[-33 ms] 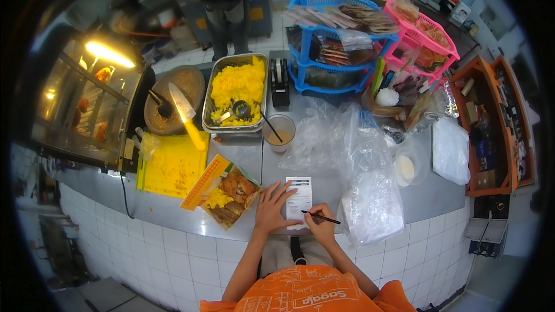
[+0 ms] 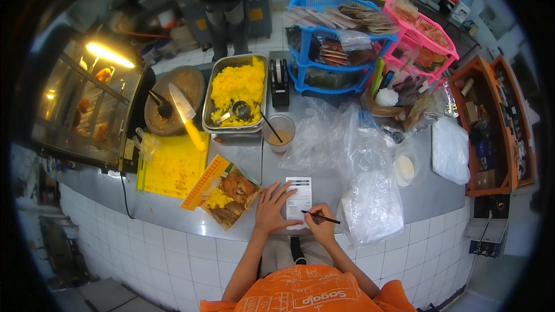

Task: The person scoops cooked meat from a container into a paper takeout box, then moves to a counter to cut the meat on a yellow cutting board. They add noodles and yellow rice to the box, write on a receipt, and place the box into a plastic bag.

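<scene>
A white paper receipt (image 2: 299,199) with printed lines lies flat on the metal counter near its front edge. My left hand (image 2: 272,207) rests spread out over the receipt's left side, fingers apart, its thumb on the paper. In my right hand (image 2: 321,225) a black pen (image 2: 324,217) is pinched, its tip touching the receipt. Just left of my left hand sits an open takeaway food box (image 2: 193,192) with an orange checked lid. Inside it are yellow rice (image 2: 218,199), a browned fried piece (image 2: 238,186) and sliced brown food (image 2: 229,212).
Behind are a knife (image 2: 182,102), a yellow cutting board (image 2: 167,164), a tray of yellow rice (image 2: 263,124) with a ladle, and a drink cup (image 2: 278,145). Plastic bags (image 2: 370,196) lie right of my right hand. Stacked baskets (image 2: 347,84) stand farther back, and a person (image 2: 222,17) beyond the counter.
</scene>
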`<action>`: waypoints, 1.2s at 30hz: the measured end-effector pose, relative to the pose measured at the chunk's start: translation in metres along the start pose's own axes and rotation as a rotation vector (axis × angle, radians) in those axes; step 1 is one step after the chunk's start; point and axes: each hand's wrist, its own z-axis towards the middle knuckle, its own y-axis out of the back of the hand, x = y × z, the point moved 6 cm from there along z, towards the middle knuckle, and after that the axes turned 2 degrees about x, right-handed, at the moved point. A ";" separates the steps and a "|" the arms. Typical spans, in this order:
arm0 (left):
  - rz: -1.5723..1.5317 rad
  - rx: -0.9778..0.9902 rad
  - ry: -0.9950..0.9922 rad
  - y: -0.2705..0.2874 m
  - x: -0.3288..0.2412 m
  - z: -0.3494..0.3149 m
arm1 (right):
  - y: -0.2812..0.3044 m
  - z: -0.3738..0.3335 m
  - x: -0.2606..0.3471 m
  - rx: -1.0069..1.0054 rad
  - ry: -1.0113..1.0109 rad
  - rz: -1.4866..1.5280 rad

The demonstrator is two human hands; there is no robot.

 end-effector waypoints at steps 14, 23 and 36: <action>0.005 -0.016 -0.003 -0.002 0.001 -0.003 | -0.001 0.004 0.004 0.030 0.070 -0.107; 0.005 -0.025 -0.015 -0.001 0.000 -0.003 | 0.002 0.001 0.000 0.023 0.072 -0.086; 0.057 -0.025 -0.051 0.000 -0.003 -0.004 | 0.003 0.012 0.013 0.026 -0.028 -0.223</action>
